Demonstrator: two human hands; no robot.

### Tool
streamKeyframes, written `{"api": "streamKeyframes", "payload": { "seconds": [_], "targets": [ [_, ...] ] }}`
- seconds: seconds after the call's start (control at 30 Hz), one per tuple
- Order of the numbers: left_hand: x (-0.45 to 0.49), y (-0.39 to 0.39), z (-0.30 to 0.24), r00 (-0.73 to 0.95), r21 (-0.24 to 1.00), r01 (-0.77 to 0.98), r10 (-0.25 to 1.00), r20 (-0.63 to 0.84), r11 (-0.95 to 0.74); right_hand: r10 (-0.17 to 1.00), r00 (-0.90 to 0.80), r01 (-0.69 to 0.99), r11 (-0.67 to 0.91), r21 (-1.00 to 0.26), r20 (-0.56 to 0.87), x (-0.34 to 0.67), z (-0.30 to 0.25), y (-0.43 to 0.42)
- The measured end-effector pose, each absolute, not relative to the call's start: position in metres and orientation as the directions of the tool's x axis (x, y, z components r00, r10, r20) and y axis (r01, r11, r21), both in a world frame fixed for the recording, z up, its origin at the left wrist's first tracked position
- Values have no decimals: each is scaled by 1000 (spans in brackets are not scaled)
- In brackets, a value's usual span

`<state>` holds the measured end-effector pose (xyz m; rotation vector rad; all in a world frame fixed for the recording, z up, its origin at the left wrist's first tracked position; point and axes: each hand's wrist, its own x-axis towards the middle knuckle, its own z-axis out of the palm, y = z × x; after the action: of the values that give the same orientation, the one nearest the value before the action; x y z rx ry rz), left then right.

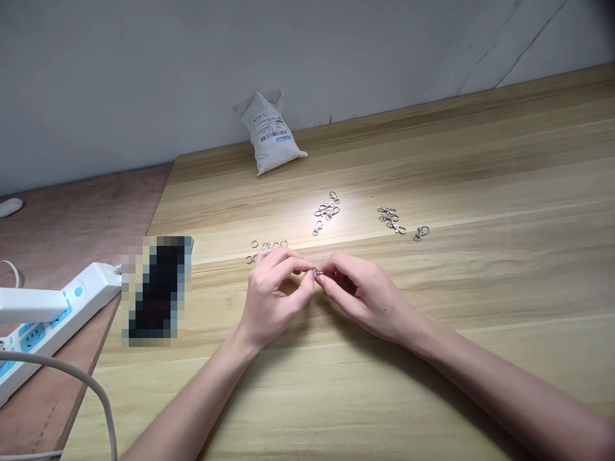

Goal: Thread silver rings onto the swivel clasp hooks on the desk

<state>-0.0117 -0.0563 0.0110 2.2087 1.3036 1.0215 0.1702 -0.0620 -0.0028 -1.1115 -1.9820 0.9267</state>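
My left hand [278, 285] and my right hand [362, 288] meet above the wooden table, thumbs and forefingers pinched together. Between their fingertips is a small silver metal piece [317, 273]. The fingers cover most of it, so I cannot tell whether it is a ring, a lobster clasp or both joined. Small metal rings [275, 244] lie just behind my left hand, some partly hidden by it. Beyond my fingers is a loose group of lobster clasps [327, 210]. Farther right lie several more clasps [391, 219], with a clasp and ring [421, 234] beside them.
A white plastic parcel bag [276, 137] with a printed label stands near the wall. At the left, a pixelated dark object [161, 288] lies on the table [480, 256]. A white power strip [62, 326] and a grey cable [103, 390] run along the left edge.
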Motion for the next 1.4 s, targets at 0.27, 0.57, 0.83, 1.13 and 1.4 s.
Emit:
{"api": "streamKeyframes", "payload": {
  "seconds": [0.27, 0.57, 0.83, 1.13, 1.4],
  "targets": [
    [-13, -55, 10, 273, 629, 602, 866, 418, -493, 886, -422, 418, 379, -826, 192, 171, -2, -63],
    [-12, -56, 11, 287, 646, 608, 886, 363, -462, 882, -431, 415, 381, -826, 190, 171, -1, -62],
    [-13, -57, 11, 303, 669, 585, 889, 343, -458, 876, -441, 416, 390, -821, 193, 171, -2, -62],
    [-12, -56, 9, 323, 671, 576, 883, 340, -468, 854, -486, 427, 419, -801, 188, 172, -1, -61],
    [-12, -56, 9, 334, 671, 572, 881, 335, -472, 844, -500, 429, 437, -791, 195, 174, 0, -61]
  ]
}}
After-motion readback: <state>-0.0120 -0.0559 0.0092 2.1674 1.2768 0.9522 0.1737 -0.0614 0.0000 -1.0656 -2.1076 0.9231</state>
